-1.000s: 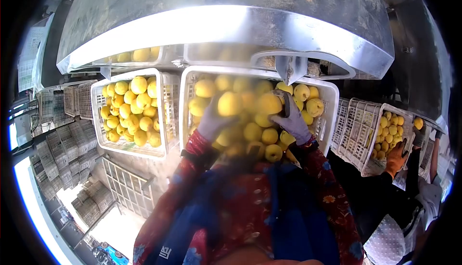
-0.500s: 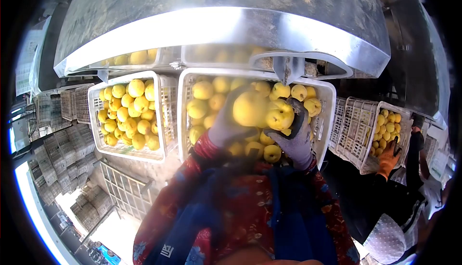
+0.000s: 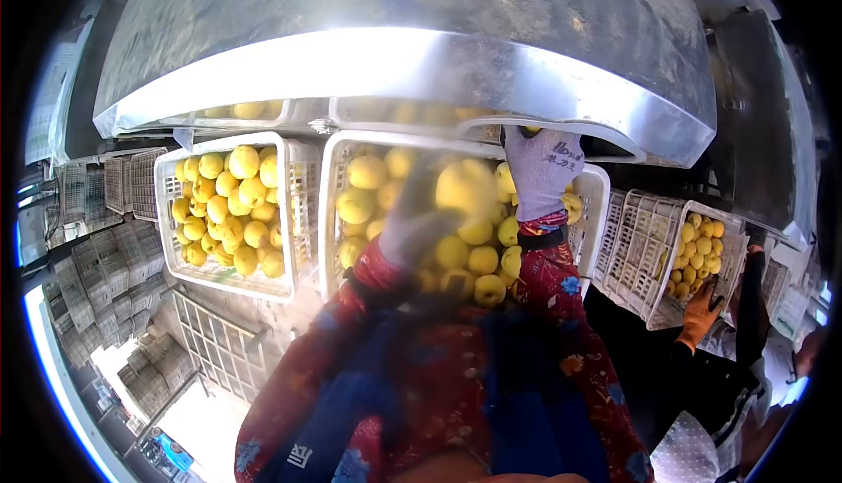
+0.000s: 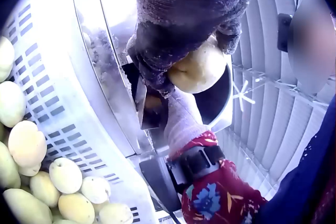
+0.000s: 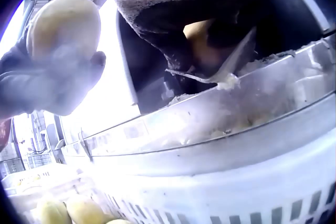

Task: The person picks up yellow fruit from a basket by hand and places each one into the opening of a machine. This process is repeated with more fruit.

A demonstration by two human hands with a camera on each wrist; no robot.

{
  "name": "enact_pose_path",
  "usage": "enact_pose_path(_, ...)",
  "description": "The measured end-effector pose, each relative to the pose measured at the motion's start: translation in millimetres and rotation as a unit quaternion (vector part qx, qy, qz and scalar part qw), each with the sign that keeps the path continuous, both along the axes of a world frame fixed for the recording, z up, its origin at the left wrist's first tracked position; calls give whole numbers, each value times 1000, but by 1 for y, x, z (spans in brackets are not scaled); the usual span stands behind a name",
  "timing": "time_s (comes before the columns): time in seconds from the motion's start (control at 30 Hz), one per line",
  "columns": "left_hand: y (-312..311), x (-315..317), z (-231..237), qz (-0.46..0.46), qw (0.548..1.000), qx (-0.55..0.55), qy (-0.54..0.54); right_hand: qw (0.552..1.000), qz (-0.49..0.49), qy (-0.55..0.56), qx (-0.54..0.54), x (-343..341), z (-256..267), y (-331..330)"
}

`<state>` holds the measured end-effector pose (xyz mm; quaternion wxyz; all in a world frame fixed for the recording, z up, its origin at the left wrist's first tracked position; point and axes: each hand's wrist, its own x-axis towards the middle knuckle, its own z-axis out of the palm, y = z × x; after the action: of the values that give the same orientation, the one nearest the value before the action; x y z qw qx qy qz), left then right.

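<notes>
Metal housing (image 3: 395,10), yellow fruit (image 3: 465,187), apparently round

Stacked crates (image 3: 107,274), barred frame (image 3: 221,343), blue object (image 3: 173,451)

Three fruit crates (image 3: 283,202) (image 3: 599,207) (image 3: 645,259), two held fruits (image 3: 465,187) (image 5: 201,39) — one orange glove (image 3: 701,314)

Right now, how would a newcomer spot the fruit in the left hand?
Find the big metal machine, then the central white crate below it in the head view. Above that crate, the left hand grips one yellow fruit, raised and looking larger than the crated fruits.
</notes>
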<state>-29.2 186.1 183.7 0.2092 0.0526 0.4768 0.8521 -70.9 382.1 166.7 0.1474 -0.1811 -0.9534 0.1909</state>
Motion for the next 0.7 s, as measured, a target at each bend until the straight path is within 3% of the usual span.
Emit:
enact_pose_path(0.03, 1, -2, 2, 5, 999, -36, 32, 999, 10, -5, 37, -4, -7, 5)
enact_pose_path(0.07, 2, -5, 5, 9, 995, -72, 66, 996, 27, 60, 59, -5, -1, 8)
enact_pose_path(0.13, 5, -3, 13, 18, 998, -56, 19, 988, 49, 145, -20, 6, 15, 15)
enact_pose_path(0.2, 8, -6, 19, 24, 999, -45, 6, 957, 47, 188, -218, 41, 41, 17)
enact_pose_path(0.27, 11, -9, 2, 22, 997, -68, 42, 959, 210, 121, -147, 69, 64, 10)
enact_pose_path(0.33, 17, -2, -4, 6, 994, -105, 39, 953, 255, 99, -128, 83, 50, -9)
enact_pose_path(0.4, 30, 0, 4, -26, 988, -153, 16, 967, 194, 125, -105, 83, 33, -17)
enact_pose_path(0.53, 17, -1, -9, -5, 999, -29, -27, 983, 102, 144, -54, 56, 13, -4)
enact_pose_path(0.6, -6, -7, -33, -36, 944, -307, 118, 992, 56, 112, 11, 28, 3, 4)
enact_pose_path(0.67, -12, -1, -56, -84, 797, -571, 177, 970, 55, 216, 93, 1, 3, 3)
enact_pose_path(0.7, -11, 1, -70, -97, 734, -639, 211, 964, 42, 219, 146, 1, 13, 6)
